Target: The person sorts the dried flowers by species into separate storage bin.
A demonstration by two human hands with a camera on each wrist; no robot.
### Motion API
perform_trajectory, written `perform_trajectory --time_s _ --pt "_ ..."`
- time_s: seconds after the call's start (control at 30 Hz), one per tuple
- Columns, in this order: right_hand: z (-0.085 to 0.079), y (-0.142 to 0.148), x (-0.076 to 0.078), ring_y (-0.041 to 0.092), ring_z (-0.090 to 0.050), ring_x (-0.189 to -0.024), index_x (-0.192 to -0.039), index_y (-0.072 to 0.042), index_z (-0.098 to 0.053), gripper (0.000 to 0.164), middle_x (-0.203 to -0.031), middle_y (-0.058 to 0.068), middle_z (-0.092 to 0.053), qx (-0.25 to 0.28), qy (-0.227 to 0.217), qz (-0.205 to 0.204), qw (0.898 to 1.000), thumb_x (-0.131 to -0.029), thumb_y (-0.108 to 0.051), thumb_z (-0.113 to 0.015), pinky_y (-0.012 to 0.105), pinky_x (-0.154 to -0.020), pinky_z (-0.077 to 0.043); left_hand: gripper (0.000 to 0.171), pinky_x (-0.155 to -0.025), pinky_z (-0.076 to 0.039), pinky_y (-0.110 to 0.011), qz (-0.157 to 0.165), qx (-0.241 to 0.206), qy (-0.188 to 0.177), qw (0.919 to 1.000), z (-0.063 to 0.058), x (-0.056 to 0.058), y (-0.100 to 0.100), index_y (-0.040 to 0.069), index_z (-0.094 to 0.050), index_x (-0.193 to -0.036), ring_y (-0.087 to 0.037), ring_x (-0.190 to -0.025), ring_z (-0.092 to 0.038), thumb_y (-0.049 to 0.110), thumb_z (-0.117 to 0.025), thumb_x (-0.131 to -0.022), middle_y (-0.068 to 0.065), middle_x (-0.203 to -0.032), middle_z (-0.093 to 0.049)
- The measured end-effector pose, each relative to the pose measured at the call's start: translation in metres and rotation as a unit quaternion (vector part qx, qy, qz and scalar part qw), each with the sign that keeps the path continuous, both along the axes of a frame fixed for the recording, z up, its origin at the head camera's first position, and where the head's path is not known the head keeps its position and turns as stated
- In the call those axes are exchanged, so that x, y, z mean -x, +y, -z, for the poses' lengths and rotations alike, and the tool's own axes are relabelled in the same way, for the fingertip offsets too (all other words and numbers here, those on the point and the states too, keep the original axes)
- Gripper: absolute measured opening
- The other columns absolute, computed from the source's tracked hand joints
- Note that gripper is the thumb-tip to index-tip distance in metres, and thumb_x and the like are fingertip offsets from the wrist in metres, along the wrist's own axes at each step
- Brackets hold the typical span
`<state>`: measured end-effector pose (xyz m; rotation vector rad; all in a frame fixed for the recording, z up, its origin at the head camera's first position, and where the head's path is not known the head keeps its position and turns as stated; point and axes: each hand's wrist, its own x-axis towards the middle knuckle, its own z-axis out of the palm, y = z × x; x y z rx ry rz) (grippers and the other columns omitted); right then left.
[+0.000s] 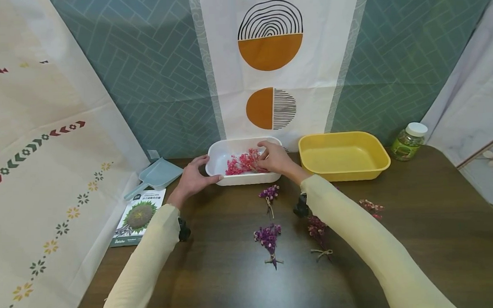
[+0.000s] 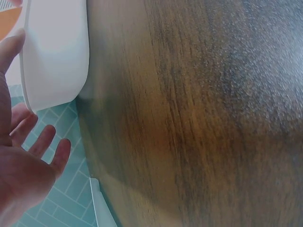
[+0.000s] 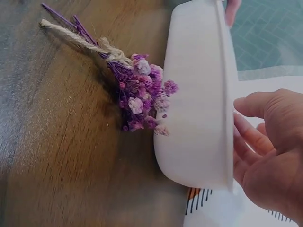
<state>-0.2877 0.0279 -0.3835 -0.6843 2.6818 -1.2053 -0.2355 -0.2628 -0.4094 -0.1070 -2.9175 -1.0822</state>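
Observation:
A white plastic basin point(image 1: 247, 179) stands near the back edge of the table, with pinkish-red dried flowers point(image 1: 242, 163) inside. My left hand point(image 1: 191, 179) grips its left end, thumb at the front rim and fingers around the outer side. In the left wrist view, the outer fingers point(image 2: 60, 158) spread free of the wall. My right hand point(image 1: 277, 158) reaches over the right end, beside the flowers; the rim hides its fingertips in the right wrist view, so a hold on stems cannot be confirmed. A purple dried-flower bunch tied with twine point(image 3: 142, 94) lies just in front of the basin.
Another purple bunch point(image 1: 268, 238), a dark reddish bunch point(image 1: 316, 228) and a pink bunch point(image 1: 371, 207) lie nearer. A yellow basin point(image 1: 345, 174) and a white-lidded jar point(image 1: 409, 141) stand right. Left are a light-blue dustpan point(image 1: 159, 174) and a sunflower-picture packet point(image 1: 140, 215).

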Motion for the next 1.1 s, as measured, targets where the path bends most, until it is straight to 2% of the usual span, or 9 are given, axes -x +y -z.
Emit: perform_trajectory --time_s 0.17,0.37,0.57,0.73,0.97,1.1 --pt "-0.006 0.014 -0.008 0.029 -0.066 -0.086 -0.146 0.001 -0.044 0.061 -0.097 0.015 -0.069 0.021 0.007 0.004 1.000 -0.091 -0.006 -0.069 0.038 -0.071 -0.052 0.090 -0.108 -0.036 -0.057 0.001 0.002 0.002 1.0000 0.001 0.001 -0.001 0.001 -0.044 -0.149 -0.037 -0.142 -0.032 0.045 -0.082 -0.080 -0.013 -0.156 -0.037" --pt "-0.013 0.038 -0.027 0.026 -0.066 -0.078 -0.143 0.000 -0.047 0.058 -0.093 0.013 -0.069 0.053 0.007 -0.013 0.999 -0.090 -0.007 -0.070 0.033 -0.062 -0.052 0.091 -0.109 -0.035 -0.057 0.002 0.002 -0.001 1.0000 -0.001 0.000 -0.003 0.000 -0.044 -0.149 -0.036 -0.142 -0.032 0.045 -0.082 -0.080 -0.013 -0.156 -0.037" --pt "-0.025 0.067 -0.055 0.030 -0.067 -0.075 -0.142 0.001 -0.049 0.056 -0.093 0.012 -0.069 0.081 0.004 -0.032 0.996 -0.090 -0.004 -0.072 0.035 -0.061 -0.056 0.090 -0.108 -0.036 -0.057 0.001 -0.002 0.006 1.0000 0.000 -0.001 -0.004 0.000 -0.045 -0.148 -0.037 -0.142 -0.033 0.044 -0.083 -0.079 -0.014 -0.155 -0.038" --pt "-0.034 0.096 -0.082 0.030 -0.066 -0.075 -0.144 -0.002 -0.047 0.059 -0.098 0.013 -0.067 0.080 -0.020 -0.026 0.996 -0.091 -0.005 -0.072 0.036 -0.061 -0.057 0.090 -0.109 -0.035 -0.057 0.006 -0.001 0.006 1.0000 0.001 0.000 -0.004 0.000 -0.045 -0.149 -0.037 -0.142 -0.032 0.044 -0.083 -0.080 -0.013 -0.156 -0.038" --pt "-0.036 0.138 -0.119 0.026 -0.067 -0.075 -0.145 -0.003 -0.045 0.059 -0.101 0.014 -0.066 0.081 -0.031 -0.025 0.996 -0.092 -0.004 -0.072 0.044 -0.064 -0.059 0.092 -0.108 -0.036 -0.058 0.006 -0.001 0.005 1.0000 0.000 0.000 -0.003 0.001 -0.044 -0.149 -0.036 -0.142 -0.032 0.045 -0.083 -0.079 -0.013 -0.156 -0.037" --pt "-0.032 0.158 -0.140 0.022 -0.066 -0.075 -0.144 -0.002 -0.046 0.058 -0.100 0.013 -0.066 0.083 -0.023 -0.021 0.996 -0.091 -0.002 -0.072 0.038 -0.061 -0.059 0.093 -0.107 -0.036 -0.059 0.007 -0.005 -0.001 1.0000 0.000 0.000 -0.002 0.002 -0.043 -0.150 -0.037 -0.142 -0.031 0.045 -0.083 -0.079 -0.013 -0.157 -0.036"
